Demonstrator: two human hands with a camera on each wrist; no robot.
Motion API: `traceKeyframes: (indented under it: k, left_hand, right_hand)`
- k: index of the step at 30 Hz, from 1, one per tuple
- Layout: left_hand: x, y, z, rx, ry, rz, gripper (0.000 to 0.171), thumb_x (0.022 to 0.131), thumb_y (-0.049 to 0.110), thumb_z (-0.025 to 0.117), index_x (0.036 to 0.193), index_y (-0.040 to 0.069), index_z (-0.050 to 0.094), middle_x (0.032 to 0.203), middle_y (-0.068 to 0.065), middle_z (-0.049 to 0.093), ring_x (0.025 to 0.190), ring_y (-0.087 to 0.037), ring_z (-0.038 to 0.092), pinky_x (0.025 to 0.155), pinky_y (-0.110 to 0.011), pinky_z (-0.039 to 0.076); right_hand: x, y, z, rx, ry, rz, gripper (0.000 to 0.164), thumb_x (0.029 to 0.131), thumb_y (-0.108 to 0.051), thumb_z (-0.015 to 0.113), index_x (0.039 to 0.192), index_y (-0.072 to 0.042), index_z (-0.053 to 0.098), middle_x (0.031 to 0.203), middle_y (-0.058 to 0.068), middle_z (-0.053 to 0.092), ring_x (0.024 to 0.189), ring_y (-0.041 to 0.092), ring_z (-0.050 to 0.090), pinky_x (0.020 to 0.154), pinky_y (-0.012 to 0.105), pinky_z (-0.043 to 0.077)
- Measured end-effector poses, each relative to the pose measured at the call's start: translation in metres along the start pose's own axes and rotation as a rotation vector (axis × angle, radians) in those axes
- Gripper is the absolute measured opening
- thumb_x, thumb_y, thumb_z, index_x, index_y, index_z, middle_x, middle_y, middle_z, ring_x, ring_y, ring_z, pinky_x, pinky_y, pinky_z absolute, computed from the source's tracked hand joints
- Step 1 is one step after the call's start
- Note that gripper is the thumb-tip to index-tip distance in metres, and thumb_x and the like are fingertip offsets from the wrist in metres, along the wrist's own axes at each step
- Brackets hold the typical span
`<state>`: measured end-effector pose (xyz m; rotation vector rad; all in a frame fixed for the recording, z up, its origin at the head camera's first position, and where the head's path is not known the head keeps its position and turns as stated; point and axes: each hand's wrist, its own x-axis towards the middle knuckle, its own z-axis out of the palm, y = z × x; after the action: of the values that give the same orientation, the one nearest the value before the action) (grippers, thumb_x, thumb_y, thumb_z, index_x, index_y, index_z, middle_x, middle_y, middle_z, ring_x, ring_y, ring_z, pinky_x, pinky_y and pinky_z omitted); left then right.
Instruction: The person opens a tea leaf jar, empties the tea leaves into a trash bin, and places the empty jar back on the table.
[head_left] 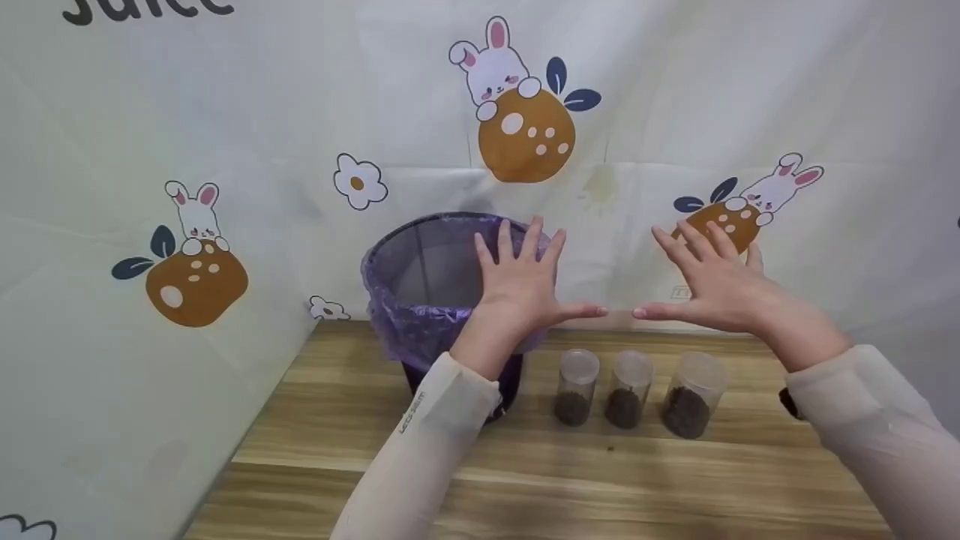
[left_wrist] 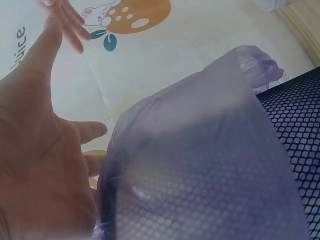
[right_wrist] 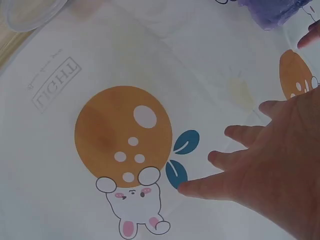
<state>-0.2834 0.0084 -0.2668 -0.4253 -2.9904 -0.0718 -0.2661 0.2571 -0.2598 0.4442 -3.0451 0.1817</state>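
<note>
Both hands are raised with fingers spread and hold nothing. In the head view the left hand is in front of the right part of a black mesh bin lined with a purple plastic bag. The right hand is above and behind three clear lidded jars, the thumbs pointing toward each other with a gap between. Dark granules partly fill the left jar, the middle jar and the wider right jar. The left wrist view shows the bag liner close beside the left hand.
The bin and jars stand on a wood-grain table. Behind and to the left hangs a pale cloth printed with rabbits, oranges and flowers. A small dark crumb lies in front of the jars.
</note>
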Motion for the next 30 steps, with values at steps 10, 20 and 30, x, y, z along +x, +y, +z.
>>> traceKeyframes:
  k: [10,20,30]
  left_hand:
    - [0.001,0.004,0.001,0.013,0.036,0.028,0.112,0.071,0.093,0.048,0.160,0.033,0.017,0.170,0.001,0.007,0.155,-0.040,0.007,0.122,-0.068,0.006]
    - [0.000,0.010,-0.001,0.019,0.100,0.069,0.106,0.074,0.091,0.046,0.159,0.032,0.022,0.169,0.002,0.013,0.155,-0.032,0.017,0.125,-0.058,0.014]
    - [-0.002,0.018,-0.002,0.031,0.162,0.132,0.097,0.079,0.086,0.048,0.157,0.031,0.029,0.167,0.002,0.022,0.153,-0.027,0.025,0.126,-0.049,0.021]
  right_hand:
    - [0.000,0.002,0.004,-0.016,0.019,0.000,0.108,0.080,-0.079,0.057,0.161,-0.021,0.014,0.164,0.025,0.015,0.149,0.055,0.005,0.106,0.085,0.000]
    - [0.000,0.004,0.006,-0.023,0.055,-0.022,0.106,0.078,-0.078,0.061,0.158,-0.018,0.025,0.161,0.024,0.023,0.146,0.055,0.016,0.107,0.084,0.011]
    - [-0.003,0.007,0.005,-0.013,0.039,-0.057,0.106,0.079,-0.078,0.061,0.156,-0.014,0.030,0.161,0.026,0.021,0.141,0.058,0.023,0.104,0.079,0.029]
